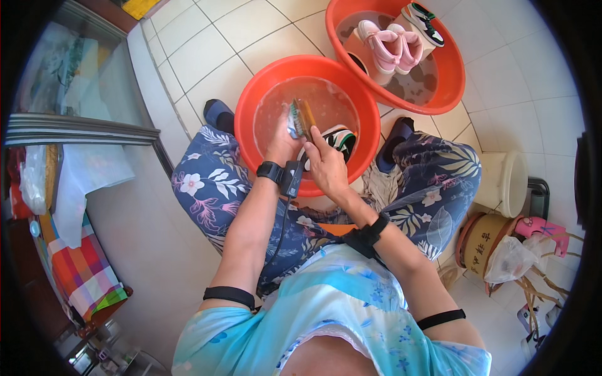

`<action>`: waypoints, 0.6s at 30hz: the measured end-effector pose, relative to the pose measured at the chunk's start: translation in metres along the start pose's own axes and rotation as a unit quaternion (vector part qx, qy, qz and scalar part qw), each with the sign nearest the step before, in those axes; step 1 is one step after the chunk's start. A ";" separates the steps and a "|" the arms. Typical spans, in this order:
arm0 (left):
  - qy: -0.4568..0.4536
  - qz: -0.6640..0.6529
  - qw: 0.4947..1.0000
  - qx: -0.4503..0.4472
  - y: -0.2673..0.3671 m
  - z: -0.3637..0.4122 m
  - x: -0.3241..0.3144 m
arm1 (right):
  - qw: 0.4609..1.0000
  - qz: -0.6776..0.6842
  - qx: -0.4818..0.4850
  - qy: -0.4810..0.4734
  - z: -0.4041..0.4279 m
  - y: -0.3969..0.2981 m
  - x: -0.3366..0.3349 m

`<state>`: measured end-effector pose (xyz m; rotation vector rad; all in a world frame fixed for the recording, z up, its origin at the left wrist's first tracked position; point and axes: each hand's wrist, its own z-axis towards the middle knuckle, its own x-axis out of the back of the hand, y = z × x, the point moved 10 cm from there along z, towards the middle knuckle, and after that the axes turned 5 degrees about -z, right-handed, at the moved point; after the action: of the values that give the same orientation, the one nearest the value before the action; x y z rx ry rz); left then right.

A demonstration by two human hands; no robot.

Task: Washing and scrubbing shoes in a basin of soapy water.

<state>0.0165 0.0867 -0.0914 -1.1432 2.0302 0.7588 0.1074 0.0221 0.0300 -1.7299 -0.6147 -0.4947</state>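
Observation:
A red plastic basin [308,66] with cloudy water stands between my feet. Above the water my right hand [325,162] grips a scrubbing brush [305,117] with a brown back and green and white bristles. My left hand [282,141] holds a small white and blue item [292,127], pressed against the bristles; its kind is hard to tell. A white, black, green and orange sneaker [339,137] lies in the basin below my right hand, partly hidden by it.
Behind at the right, a second red basin [454,89] holds dirty water, pink and white shoes [380,47] and a black and white sneaker [423,23]. A cream bucket [513,183] and a brown plant pot [479,242] stand at the right. A sliding door frame [84,133] is at the left.

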 end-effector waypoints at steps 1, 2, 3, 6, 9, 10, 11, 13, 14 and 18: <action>-0.046 0.011 0.999 0.007 -0.002 0.000 -0.008 | 1.000 -0.001 -0.002 0.000 0.004 0.000 0.001; 0.030 0.026 0.999 0.032 -0.018 0.000 0.009 | 1.000 0.002 -0.005 0.009 0.015 0.001 0.005; 0.029 0.029 0.999 0.032 -0.017 -0.002 0.010 | 1.000 0.007 -0.005 0.022 0.029 -0.002 0.010; -0.099 0.081 0.990 0.066 -0.020 -0.004 -0.012 | 0.999 0.041 0.007 0.018 0.045 -0.003 0.020; -0.082 0.045 0.995 0.017 -0.005 0.000 -0.010 | 0.997 0.025 0.027 0.066 0.030 -0.002 0.027; -0.134 0.002 0.991 0.028 -0.001 -0.001 -0.011 | 0.997 0.039 0.030 0.057 0.022 -0.001 0.023; -0.132 0.000 0.991 0.029 -0.003 0.001 -0.006 | 0.997 0.052 0.032 0.048 0.014 -0.001 0.019; -0.002 0.029 0.999 -0.017 0.003 0.005 0.016 | 0.999 0.043 0.001 0.000 0.007 -0.009 0.014; -0.005 0.020 0.999 -0.036 0.004 0.003 0.015 | 0.999 0.026 -0.020 -0.017 0.007 -0.009 0.011; -0.069 0.204 0.951 -0.220 0.019 -0.021 -0.001 | 1.000 -0.009 0.000 -0.005 0.011 -0.012 0.012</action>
<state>-0.0059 0.0798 -0.0750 -0.8649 2.0567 1.5166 0.1090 0.0369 0.0436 -1.7290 -0.6378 -0.4977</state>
